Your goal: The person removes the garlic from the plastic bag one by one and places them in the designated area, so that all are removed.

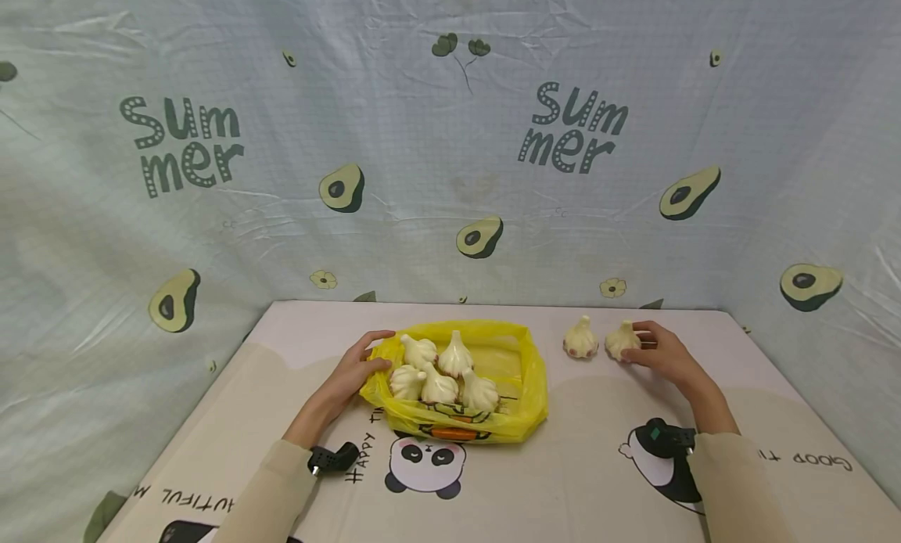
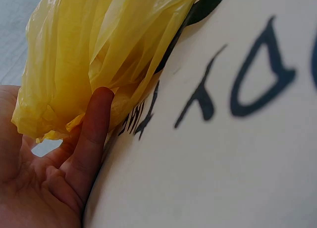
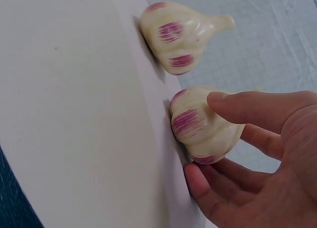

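Note:
A yellow plastic bag [image 1: 531, 386] lies wide-mouthed on the table, with several garlic bulbs [image 1: 456, 357] grouped in its left half. At the bag's left end, my left hand [image 1: 352, 371] holds the edge between thumb and fingers; the left wrist view shows a finger against the crinkled plastic [image 2: 64, 64]. Off to the right, my right hand [image 1: 662, 355] grips a garlic bulb [image 1: 621, 341], thumb on one side and fingers on the other. That bulb [image 3: 198, 126] shows purple streaks in the right wrist view. A second garlic bulb [image 1: 580, 339] stands just left of it.
The table [image 1: 563, 480] is covered with a pale printed cloth bearing a panda [image 1: 425, 465] and lettering. Behind it and at both sides hangs a light curtain [image 1: 394, 136] with avocado prints. Both wrists wear black cameras [image 1: 336, 458].

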A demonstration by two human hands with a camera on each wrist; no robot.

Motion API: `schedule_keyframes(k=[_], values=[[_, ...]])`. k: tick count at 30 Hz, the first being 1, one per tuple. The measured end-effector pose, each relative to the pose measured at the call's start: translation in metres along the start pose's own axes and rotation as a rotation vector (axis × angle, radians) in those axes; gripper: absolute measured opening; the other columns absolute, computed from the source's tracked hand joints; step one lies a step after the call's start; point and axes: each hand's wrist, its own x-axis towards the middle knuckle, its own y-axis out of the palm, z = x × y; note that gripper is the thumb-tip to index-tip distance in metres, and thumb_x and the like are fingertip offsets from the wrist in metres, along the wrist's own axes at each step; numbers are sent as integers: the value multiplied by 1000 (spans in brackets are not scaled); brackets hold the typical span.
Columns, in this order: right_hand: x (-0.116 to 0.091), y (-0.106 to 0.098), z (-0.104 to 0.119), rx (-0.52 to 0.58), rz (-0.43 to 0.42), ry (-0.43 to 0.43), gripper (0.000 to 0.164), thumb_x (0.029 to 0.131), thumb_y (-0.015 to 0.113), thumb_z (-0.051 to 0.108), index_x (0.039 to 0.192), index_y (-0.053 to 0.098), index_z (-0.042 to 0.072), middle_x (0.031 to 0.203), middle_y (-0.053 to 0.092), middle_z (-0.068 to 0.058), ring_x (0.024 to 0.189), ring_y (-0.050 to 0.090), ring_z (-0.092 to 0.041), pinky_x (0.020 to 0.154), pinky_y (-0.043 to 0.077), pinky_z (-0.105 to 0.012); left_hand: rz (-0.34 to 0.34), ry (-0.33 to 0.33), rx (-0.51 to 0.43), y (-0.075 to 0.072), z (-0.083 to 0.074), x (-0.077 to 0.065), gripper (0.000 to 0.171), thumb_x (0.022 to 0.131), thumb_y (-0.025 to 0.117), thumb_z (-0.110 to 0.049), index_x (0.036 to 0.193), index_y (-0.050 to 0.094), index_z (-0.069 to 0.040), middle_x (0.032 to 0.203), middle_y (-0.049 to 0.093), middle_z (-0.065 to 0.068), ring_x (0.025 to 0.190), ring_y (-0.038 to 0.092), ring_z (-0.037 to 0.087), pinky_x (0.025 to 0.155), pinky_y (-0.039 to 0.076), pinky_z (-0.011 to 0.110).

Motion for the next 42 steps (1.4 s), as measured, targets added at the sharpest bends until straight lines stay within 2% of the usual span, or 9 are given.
schedule_keyframes(k=[8, 17, 26, 35, 42], values=[[-1, -1, -2, 10, 2, -4, 80, 98, 69, 30, 155, 27, -7, 155, 33, -39, 142, 36, -56, 111, 39, -68, -4, 1, 0, 0, 0, 0, 57, 98, 57, -13, 153, 43, -21, 151, 49, 23, 115, 61, 25, 93, 56, 31], [-5, -5, 0, -1, -19, -28, 75, 99, 68, 29, 154, 31, -6, 156, 33, -39, 141, 37, -56, 106, 48, -62, 4, 11, -5, 0, 0, 0, 57, 98, 57, -13, 153, 43, -21, 150, 50, 24, 113, 62, 24, 92, 56, 30], [-8, -13, 9, -4, -28, -48, 75, 100, 66, 31, 155, 31, -5, 157, 32, -39, 143, 34, -58, 110, 37, -71, 8, 18, -9, -1, 1, 0, 57, 98, 57, -13, 153, 43, -20, 150, 50, 24, 113, 62, 24, 91, 56, 30], [-11, -19, 20, -38, -63, -91, 72, 100, 66, 25, 153, 31, -8, 153, 36, -42, 141, 38, -60, 110, 39, -70, 7, 22, -3, 0, 1, 0, 57, 98, 57, -13, 153, 43, -20, 149, 51, 24, 112, 63, 24, 91, 56, 30], [-13, -23, 33, -31, -83, -84, 73, 100, 67, 29, 155, 32, -5, 156, 34, -39, 143, 37, -57, 110, 39, -70, 5, 20, 0, 0, 0, -1, 57, 98, 56, -13, 153, 43, -20, 151, 50, 24, 114, 62, 24, 91, 56, 31]])
